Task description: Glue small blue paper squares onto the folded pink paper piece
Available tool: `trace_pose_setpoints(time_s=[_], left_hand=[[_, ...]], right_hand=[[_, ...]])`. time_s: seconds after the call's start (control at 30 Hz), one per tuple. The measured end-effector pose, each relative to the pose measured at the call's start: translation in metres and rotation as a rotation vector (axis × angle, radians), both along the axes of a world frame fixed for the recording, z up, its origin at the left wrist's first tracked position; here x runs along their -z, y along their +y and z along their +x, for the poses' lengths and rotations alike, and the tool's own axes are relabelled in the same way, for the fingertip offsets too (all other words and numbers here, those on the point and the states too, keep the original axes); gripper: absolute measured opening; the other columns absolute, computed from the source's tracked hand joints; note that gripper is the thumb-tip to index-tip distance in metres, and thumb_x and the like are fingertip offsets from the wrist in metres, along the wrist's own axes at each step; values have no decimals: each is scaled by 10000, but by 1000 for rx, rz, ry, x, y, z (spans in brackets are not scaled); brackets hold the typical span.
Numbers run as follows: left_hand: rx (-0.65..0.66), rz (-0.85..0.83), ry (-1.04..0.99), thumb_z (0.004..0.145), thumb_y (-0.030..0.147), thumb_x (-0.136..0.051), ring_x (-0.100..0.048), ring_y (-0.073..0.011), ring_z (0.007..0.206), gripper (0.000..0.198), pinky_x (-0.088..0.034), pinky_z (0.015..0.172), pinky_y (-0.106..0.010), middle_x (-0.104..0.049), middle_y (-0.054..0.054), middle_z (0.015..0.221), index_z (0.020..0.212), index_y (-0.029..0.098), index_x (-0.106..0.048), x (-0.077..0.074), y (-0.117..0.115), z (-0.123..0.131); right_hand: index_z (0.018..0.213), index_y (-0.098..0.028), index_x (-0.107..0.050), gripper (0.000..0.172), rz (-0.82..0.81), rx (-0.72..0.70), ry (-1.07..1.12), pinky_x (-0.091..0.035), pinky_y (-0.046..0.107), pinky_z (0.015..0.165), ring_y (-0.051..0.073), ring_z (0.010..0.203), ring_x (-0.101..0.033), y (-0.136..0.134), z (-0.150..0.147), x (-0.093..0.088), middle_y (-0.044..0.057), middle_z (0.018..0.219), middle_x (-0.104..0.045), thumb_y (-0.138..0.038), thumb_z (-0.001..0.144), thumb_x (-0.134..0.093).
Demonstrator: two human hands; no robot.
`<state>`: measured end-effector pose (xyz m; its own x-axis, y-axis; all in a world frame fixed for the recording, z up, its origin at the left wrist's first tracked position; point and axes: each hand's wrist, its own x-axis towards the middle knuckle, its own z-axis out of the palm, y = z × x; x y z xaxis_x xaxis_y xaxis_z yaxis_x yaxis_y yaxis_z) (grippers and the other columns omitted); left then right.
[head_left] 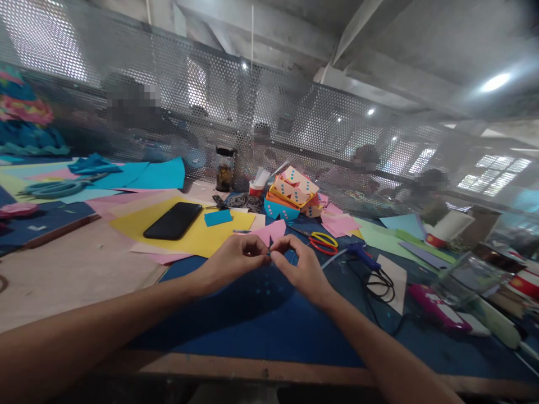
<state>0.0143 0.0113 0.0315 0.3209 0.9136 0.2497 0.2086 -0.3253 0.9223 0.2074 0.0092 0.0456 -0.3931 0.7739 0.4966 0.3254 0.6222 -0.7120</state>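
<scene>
Over the blue mat (236,325), my left hand (233,262) and my right hand (304,268) meet almost fingertip to fingertip. Thumb and fingers are pinched together on each; whatever lies between them is too small to make out. Pink paper pieces (275,230) lie just beyond the fingertips. Small blue bits (263,290) are scattered on the mat below. Scissors with red and yellow handles (324,242) rest past my right hand, near a blue glue gun (362,253) with a white stick. Behind stands a stack of folded, dotted paper pieces (292,193).
A black phone (173,220) and a blue paper strip (218,217) lie on yellow paper (130,224). Farther back are a dark-lidded jar (225,169) and a red-white cup (256,188). Teal scissors (63,188) lie left, a magenta object (438,307) right. Perforated metal panels (290,123) border the table; people sit beyond.
</scene>
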Motion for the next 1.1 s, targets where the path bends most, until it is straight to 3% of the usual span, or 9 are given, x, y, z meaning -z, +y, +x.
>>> trace_pose_setpoints(time_s=[0.17,0.57,0.97,1.1], left_hand=[[5,23,47,826,333,-655,-600,-154,707,185,-433,635,-251,-666,-16,746,816,150,-673,3,0,0],[14,-3,-10,811,256,-666,-615,-157,746,104,-449,692,-265,-688,-12,774,823,159,-703,3,3,-1],[57,-80,-158,788,333,-738,-625,-171,772,186,-476,750,-295,-703,-42,793,796,148,-718,-3,0,1],[57,-100,-180,785,314,-735,-615,-160,749,164,-461,725,-283,-693,-30,774,791,153,-701,-3,2,0]], right_hand=[[871,-185,-621,34,84,17,-64,-453,270,780,148,805,-603,2,0,3,3,849,-632,-210,887,-605],[907,-177,-630,62,75,19,-43,-453,255,787,137,820,-606,3,1,3,2,871,-639,-230,907,-598],[870,-175,-625,87,-17,14,18,-461,238,773,131,800,-606,2,0,2,-10,834,-648,-250,906,-599],[920,-182,-636,140,44,22,-52,-470,244,801,145,851,-627,7,6,-2,9,893,-676,-298,946,-562]])
